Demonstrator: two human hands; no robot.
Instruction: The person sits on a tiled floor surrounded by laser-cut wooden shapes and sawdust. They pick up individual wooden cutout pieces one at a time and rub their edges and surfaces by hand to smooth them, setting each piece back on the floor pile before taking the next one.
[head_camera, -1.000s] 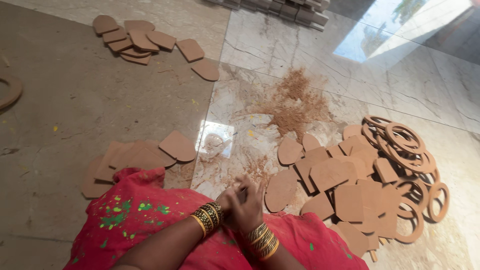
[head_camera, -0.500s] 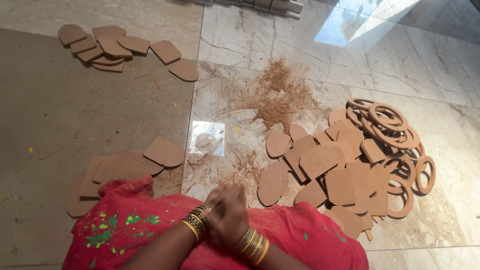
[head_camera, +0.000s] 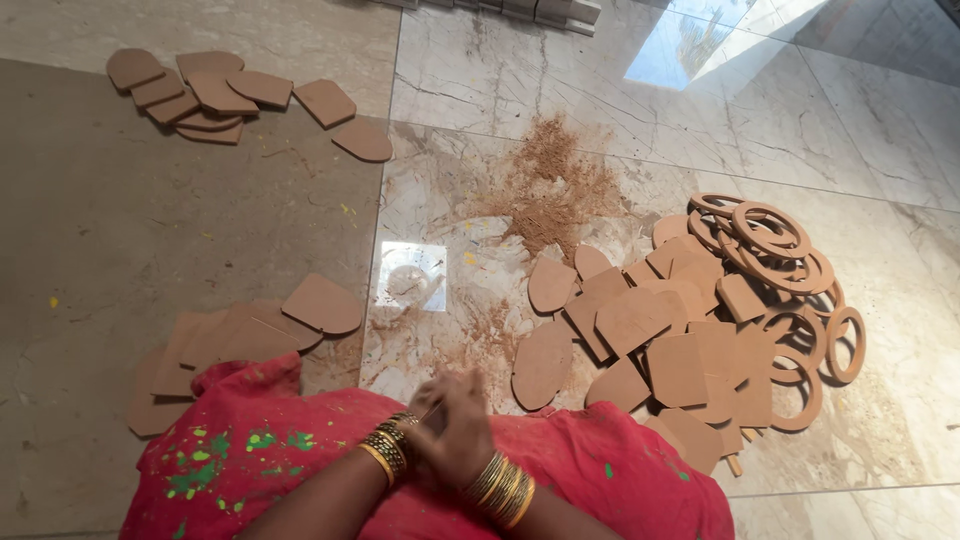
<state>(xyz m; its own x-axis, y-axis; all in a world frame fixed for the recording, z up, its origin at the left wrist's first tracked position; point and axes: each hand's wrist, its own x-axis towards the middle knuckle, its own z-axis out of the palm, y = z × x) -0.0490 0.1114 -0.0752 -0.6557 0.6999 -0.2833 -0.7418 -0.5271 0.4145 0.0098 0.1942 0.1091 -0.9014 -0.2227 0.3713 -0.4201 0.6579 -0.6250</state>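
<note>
Two hands (head_camera: 455, 440) showing at the bottom edge, three heaps of flat brown cut-out pieces lying on the floor, far heap (head_camera: 225, 95) showing about nine, one sawdust pile (head_camera: 550, 190) sitting mid-floor, roughly eight wooden rings (head_camera: 775, 240) lying rightward.

Browns on pale marble

Tan-brown board cutouts (head_camera: 660, 340) and rings (head_camera: 770, 235) are seen on cream, grey-veined marble floor (head_camera: 880, 130); red cloth (head_camera: 290, 450) is flecked green; gold bangles (head_camera: 503, 492) are worn.
</note>
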